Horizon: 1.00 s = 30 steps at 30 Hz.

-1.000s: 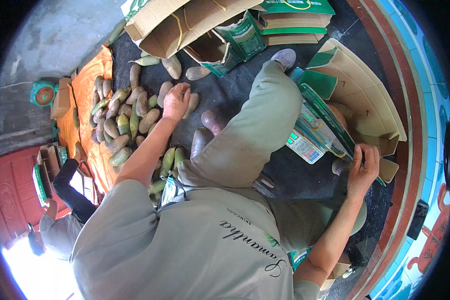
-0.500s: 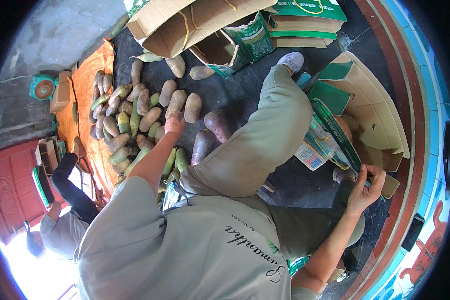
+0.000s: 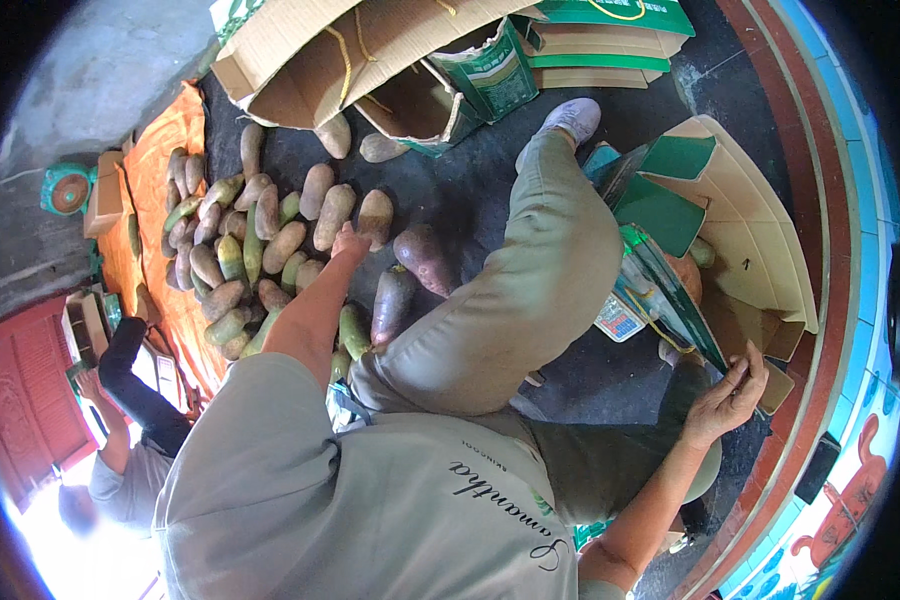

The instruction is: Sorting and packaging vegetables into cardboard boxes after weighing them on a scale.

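Observation:
Many thick brown, yellow and green gourds lie in a spread on the dark floor at the left. Over their near right side my left hand (image 3: 350, 242) reaches, fingers stretched toward the lower end of a brown gourd (image 3: 375, 218). Another brown gourd (image 3: 334, 217) lies just left of those fingertips. Two purplish gourds, one of them a wide one (image 3: 425, 258), rest beside my leg. At the right my right hand (image 3: 727, 400) has its thumb and fingers closed on the near edge of an opened green cardboard box (image 3: 755, 220). Inside that box a few gourds show in part.
Several green and brown cartons with yellow cord handles, among them a large one (image 3: 300, 80), stand at the far side. An orange sheet (image 3: 160, 165) and a teal fan (image 3: 67, 189) are at the left. Another person (image 3: 135, 480) works at the lower left.
The view has shifted slightly, with the gourds now further left in it. My left hand has moved closer to the rightmost brown gourd. My right hand stays at the box edge, its fingers slightly repositioned.

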Each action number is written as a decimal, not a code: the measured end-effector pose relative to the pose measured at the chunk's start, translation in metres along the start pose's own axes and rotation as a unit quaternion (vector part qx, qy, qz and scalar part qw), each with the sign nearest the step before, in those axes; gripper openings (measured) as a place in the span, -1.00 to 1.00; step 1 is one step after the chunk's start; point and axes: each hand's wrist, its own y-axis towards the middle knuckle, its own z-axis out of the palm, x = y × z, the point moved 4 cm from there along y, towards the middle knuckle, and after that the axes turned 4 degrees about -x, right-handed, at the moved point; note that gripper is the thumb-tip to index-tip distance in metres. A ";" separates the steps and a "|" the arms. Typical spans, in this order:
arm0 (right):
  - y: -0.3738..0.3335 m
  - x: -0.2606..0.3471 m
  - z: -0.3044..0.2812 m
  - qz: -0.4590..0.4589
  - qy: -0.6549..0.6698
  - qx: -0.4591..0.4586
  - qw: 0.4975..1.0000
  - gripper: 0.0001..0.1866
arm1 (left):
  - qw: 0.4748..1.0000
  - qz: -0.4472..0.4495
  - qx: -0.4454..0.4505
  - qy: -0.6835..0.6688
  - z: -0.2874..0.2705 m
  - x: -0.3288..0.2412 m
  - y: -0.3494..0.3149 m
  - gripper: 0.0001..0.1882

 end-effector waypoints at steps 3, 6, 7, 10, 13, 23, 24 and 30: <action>0.001 -0.001 0.001 -0.014 -0.006 0.016 1.000 -0.77 | 1.000 -0.009 0.021 -0.019 0.017 0.005 0.014 -0.14; 0.002 0.002 0.002 -0.031 -0.013 0.015 0.999 -0.75 | 0.997 -0.036 0.042 -0.057 0.030 0.010 0.023 -0.09; 0.003 0.003 0.004 -0.032 -0.015 0.017 0.999 -0.74 | 0.994 -0.056 0.050 -0.083 0.034 0.013 0.026 -0.06; 0.000 0.002 0.003 -0.006 0.001 0.010 1.000 -0.75 | 0.990 -0.068 0.080 -0.094 0.038 -0.003 0.025 -0.03; 0.002 0.003 0.004 -0.022 -0.020 0.024 0.999 -0.76 | 0.992 -0.096 0.067 -0.051 0.034 -0.012 0.024 -0.04; 0.012 0.006 0.009 -0.006 -0.002 0.003 1.000 -0.80 | 0.988 0.004 0.008 -0.154 0.023 0.022 0.060 -0.21; 0.009 0.004 0.008 0.006 -0.003 0.011 1.000 -0.79 | 0.988 0.020 0.013 -0.152 0.018 0.011 0.051 -0.21; 0.017 0.011 0.004 -0.026 -0.030 0.020 0.999 -0.74 | 0.950 0.083 0.071 -0.293 -0.043 0.002 -0.022 -0.33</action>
